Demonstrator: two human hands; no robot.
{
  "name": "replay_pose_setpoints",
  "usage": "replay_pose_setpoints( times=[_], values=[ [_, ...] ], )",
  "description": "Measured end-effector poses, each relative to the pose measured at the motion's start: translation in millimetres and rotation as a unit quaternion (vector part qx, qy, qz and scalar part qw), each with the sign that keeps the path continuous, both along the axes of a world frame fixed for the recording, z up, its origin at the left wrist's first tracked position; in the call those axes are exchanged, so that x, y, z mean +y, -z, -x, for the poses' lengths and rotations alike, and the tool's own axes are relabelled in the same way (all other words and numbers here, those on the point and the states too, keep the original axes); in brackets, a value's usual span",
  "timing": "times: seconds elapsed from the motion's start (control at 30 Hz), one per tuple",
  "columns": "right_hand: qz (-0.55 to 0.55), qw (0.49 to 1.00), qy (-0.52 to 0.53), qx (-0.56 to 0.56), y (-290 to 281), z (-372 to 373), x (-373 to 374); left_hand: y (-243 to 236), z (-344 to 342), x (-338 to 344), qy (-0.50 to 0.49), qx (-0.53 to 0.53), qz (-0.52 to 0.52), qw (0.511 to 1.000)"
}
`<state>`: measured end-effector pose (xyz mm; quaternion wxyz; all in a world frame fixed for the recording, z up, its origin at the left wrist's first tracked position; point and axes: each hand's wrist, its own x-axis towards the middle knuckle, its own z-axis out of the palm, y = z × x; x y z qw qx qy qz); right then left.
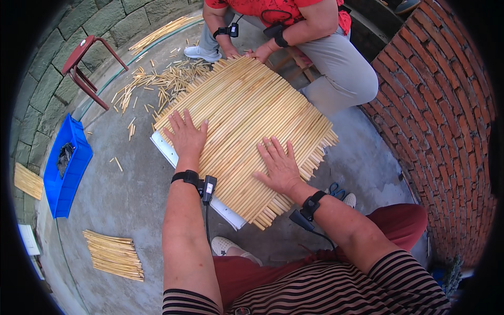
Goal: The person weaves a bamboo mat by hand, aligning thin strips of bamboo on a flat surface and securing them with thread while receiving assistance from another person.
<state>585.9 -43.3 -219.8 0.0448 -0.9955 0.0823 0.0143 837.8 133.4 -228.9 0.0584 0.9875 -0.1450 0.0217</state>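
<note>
A broad mat of pale yellow reed-like stalks (244,107), laid side by side, spreads in front of me. Under its left edge a white board (165,149) sticks out. My left hand (186,136) lies flat on the mat's left part, fingers spread. Farther right and nearer to me, my right hand (281,167) presses flat on the stalks, its fingers also apart. Neither hand grips anything. Across from me a person in a red shirt (273,13) has both hands at the mat's far edge; what those fingers hold is too small to tell.
Cut stalk pieces (163,84) litter the floor at the far left, near a dark red stool (79,56). A blue bin (71,170) and a stalk bundle (113,254) are at left. Scissors (336,190) lie right of the mat, before a brick wall (436,100).
</note>
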Motion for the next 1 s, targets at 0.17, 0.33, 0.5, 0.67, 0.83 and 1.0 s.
replay_pose_setpoints(
  times=[0.17,0.33,0.5,0.67,0.83,1.0],
  values=[
    [0.0,1.0,-0.003,0.0,-1.7,-0.1,0.3,-0.8,0.9,0.0,0.0,0.0,0.001,1.0],
    [0.006,1.0,0.001,0.018,-3.2,-0.2,0.7,-3.4,1.4,-0.4,-0.003,0.01,-0.01,1.0],
    [-0.001,1.0,0.003,0.015,-2.3,-0.5,0.3,-5.8,1.8,-1.3,-0.004,0.021,-0.015,1.0],
    [-0.01,1.0,-0.003,-0.008,-0.4,0.3,0.1,-5.5,1.3,-1.0,-0.004,0.02,-0.016,1.0],
    [-0.01,1.0,-0.003,-0.01,0.4,0.1,-0.5,-3.7,0.5,-1.3,-0.007,0.019,-0.027,0.999],
    [-0.012,1.0,-0.001,-0.001,-0.5,-0.3,0.0,-4.3,0.3,-1.5,-0.007,0.026,-0.026,0.999]
  ],
)
